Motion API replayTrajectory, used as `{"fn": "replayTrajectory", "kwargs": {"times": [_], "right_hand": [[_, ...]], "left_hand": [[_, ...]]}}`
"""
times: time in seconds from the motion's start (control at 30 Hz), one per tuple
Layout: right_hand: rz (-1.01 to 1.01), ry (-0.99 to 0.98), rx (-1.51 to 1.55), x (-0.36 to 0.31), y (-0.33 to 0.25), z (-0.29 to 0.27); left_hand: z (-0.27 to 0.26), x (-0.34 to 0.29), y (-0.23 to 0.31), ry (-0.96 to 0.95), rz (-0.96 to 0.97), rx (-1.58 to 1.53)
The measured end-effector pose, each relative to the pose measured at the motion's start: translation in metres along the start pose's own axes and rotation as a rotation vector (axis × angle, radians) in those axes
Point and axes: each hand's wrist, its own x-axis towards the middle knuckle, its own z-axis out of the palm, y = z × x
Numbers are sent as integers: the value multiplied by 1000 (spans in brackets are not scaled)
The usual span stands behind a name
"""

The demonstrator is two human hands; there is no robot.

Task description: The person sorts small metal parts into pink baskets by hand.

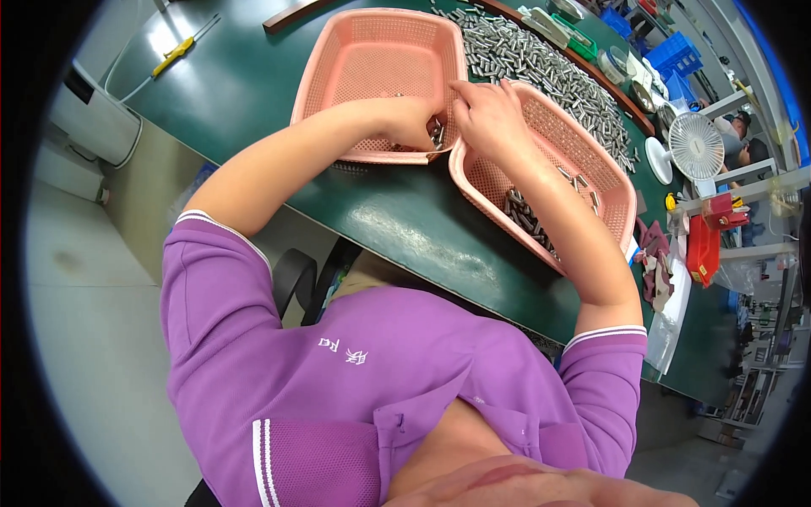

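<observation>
Two pink perforated plastic baskets are side by side on the green tabletop. Inside the left basket (363,156), near its right front corner, my left hand (410,122) is closed with its fingers curled down. Small shiny metal pins (436,133) show right at those fingers; how many are in the grip is hidden. My right hand (490,118) reaches across the far left end of the right basket (621,198), its bent fingers hooked on the left basket's right rim. More metal pins (525,215) lie in the right basket, partly behind my right forearm.
A broad spread of loose metal pins (541,63) covers the table behind the baskets, bordered by a brown wooden strip (583,66). A yellow-handled tool with a cord (173,57) lies far left. A white fan (694,144) and red bin (703,249) stand right; a person sits beyond.
</observation>
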Motion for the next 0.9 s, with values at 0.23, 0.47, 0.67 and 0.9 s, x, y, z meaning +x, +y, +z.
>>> {"fn": "replayTrajectory", "kwargs": {"times": [0.23, 0.47, 0.67, 0.9], "right_hand": [[10, 74, 48, 1, 2, 4], [-13, 79, 45, 2, -1, 6], [12, 66, 30, 0, -2, 4], [14, 85, 42, -1, -3, 5]], "left_hand": [[-3, -3, 3, -185, -71, -240], [-1, -6, 7, -211, -105, 14], [-4, -13, 4, -221, -87, 10], [0, -48, -1, -42, 59, -58]]}}
